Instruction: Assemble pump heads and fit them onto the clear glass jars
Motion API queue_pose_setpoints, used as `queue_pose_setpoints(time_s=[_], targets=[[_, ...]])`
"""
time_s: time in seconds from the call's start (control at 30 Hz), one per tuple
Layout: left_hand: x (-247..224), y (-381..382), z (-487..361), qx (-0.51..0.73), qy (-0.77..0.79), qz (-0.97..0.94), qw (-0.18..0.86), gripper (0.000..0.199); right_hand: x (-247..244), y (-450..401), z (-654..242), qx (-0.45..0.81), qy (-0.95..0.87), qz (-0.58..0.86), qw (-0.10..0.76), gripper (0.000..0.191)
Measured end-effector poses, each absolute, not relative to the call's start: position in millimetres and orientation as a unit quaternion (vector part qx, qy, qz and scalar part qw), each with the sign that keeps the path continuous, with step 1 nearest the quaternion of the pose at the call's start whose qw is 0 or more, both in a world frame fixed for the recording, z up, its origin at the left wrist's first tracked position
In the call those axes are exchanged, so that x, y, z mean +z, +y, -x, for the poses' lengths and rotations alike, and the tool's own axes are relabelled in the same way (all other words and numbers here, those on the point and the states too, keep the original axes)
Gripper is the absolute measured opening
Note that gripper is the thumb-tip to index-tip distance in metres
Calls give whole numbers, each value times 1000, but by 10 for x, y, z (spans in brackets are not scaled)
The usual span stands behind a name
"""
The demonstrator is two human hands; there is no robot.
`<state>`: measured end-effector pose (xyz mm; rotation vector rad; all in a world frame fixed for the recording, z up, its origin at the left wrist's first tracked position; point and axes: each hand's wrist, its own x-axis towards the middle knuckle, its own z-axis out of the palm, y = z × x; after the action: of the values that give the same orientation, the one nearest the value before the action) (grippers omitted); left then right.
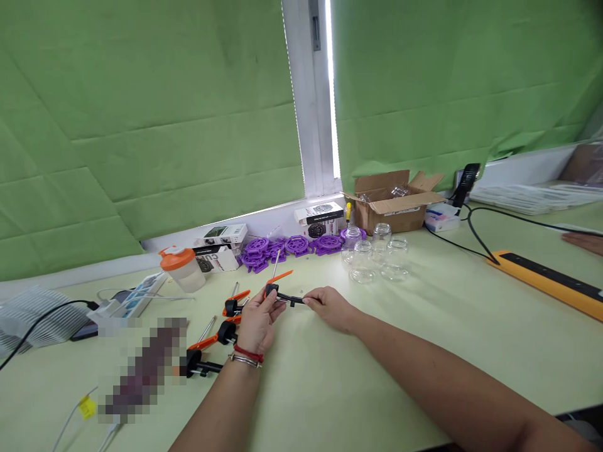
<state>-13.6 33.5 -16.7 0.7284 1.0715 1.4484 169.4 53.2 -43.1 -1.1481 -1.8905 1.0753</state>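
Observation:
A black part with an orange blade and a metal rod is held above the table in front of me. My left hand, with a red cord and a metal bracelet at the wrist, grips its round black end. My right hand pinches the far tip of its thin black arm. Several similar black and orange assemblies lie on the table to the left of my left hand, partly hidden behind it. Purple plastic wheels are heaped beyond both hands, near the wall.
Several glass jars stand at the back right of centre, before an open cardboard box. An orange-lidded cup, small boxes and a power strip line the back. At right lies a yellow-black bar; another person's hand shows.

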Motion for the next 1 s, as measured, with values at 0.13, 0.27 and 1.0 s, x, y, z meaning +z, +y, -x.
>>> queue_pose_setpoints(time_s=[0.13,0.27,1.0], targets=[[-152,311,96,614,462,-298,566,14,-482,534,-1677,432,-697,460,341,29],[-136,289,70,611,465,-294,569,15,-539,549,-1667,463,-667,462,356,29],[-121,274,21,620,468,-293,558,15,-519,563,-1677,523,-648,445,329,23]])
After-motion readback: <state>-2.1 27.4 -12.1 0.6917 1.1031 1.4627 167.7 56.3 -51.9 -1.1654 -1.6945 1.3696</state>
